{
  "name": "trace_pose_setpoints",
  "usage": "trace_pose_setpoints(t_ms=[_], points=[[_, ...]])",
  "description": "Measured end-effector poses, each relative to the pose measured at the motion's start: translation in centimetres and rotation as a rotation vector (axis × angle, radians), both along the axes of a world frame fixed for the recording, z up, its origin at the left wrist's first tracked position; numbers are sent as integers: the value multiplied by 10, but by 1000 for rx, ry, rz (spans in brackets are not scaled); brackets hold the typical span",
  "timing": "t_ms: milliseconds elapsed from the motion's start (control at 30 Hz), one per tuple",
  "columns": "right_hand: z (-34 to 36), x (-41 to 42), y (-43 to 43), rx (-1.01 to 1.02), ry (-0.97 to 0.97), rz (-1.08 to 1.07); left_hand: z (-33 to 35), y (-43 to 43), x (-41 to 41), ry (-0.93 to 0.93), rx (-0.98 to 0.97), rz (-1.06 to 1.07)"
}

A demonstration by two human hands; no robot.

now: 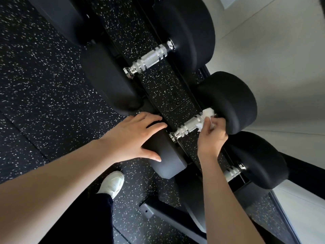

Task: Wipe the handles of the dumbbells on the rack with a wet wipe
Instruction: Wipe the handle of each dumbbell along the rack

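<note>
While the person stands with a white shoe (112,182) planted on the speckled floor (35,76) and leans over the rack (159,211), the left hand (133,136) lies flat on the near head (167,159) of the middle dumbbell at the rack's front edge. Its fingers are straight and spread wide, the thumb down the side. It looks to me like a brace, so the weight cannot roll in its cradle under the rubbing.

Further along the rack, another dumbbell's handle (149,59) sits with nothing on it. Just right of the braced head, the chrome handle (187,127) runs knurled and uncovered toward the back edge. At its far end the wet wipe (207,117) is bunched white around the bar, close against the far head (230,103). The right hand (213,134) comes down on it from above, fingers and thumb curled and pinching the wipe onto the metal, which I think lets it wrap the bar rather than skim one face. I judge the near stretch of this handle is yet to be covered. A third handle (232,172) shows just beyond the right forearm, with no wipe on it.
</note>
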State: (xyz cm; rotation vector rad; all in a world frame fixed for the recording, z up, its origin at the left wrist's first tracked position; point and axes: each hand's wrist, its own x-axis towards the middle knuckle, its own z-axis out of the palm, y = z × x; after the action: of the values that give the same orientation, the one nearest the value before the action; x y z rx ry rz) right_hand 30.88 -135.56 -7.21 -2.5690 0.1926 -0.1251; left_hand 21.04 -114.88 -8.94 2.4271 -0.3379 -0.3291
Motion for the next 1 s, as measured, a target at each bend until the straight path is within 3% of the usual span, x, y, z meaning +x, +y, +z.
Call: trace_pose_setpoints(t_ms=[267, 533, 767, 1000], points=[[35, -16, 3, 175, 136, 20, 48, 11, 16, -9, 234, -87], [55, -24, 39, 238, 158, 18, 69, 65, 34, -56, 461, -38], [48, -4, 108, 337, 166, -50, 51, 113, 51, -42, 512, -87], [24, 36, 179, 324, 108, -199, 34, 154, 63, -55, 437, -144]])
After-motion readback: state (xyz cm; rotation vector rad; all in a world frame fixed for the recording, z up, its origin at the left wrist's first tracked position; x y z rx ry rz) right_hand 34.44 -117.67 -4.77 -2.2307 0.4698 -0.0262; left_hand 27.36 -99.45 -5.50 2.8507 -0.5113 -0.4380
